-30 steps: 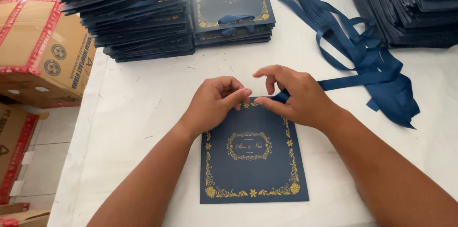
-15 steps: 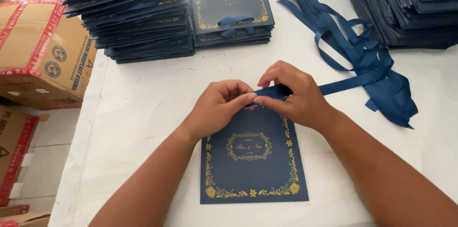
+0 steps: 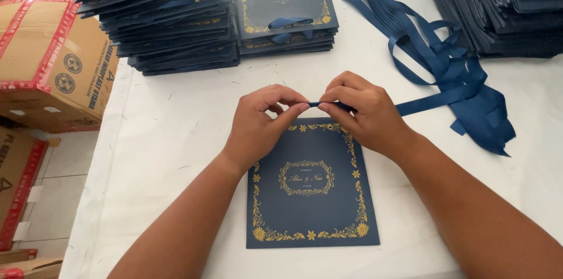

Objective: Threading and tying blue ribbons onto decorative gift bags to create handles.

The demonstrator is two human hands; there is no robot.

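A dark blue card [image 3: 311, 197] with a gold floral border lies flat on the white table [image 3: 176, 132] in front of me. My left hand [image 3: 258, 123] and my right hand [image 3: 358, 112] meet just above the card's top edge. Both pinch the end of a dark blue ribbon [image 3: 431, 98], pulled taut between the fingertips. The ribbon runs off to the right into a loose ribbon pile [image 3: 463, 80]. A small hole shows near the card's top right corner.
A wide stack of blue cards [image 3: 164, 21] stands at the back left, a smaller ribbon-tied stack [image 3: 284, 9] at the back middle, another stack [image 3: 504, 9] at the back right. Cardboard boxes [image 3: 47, 56] sit beyond the table's left edge.
Both hands have lifted slightly off the card's top edge toward the back. The ribbon end, first held by the right hand alone, is now pinched and stretched between both hands.
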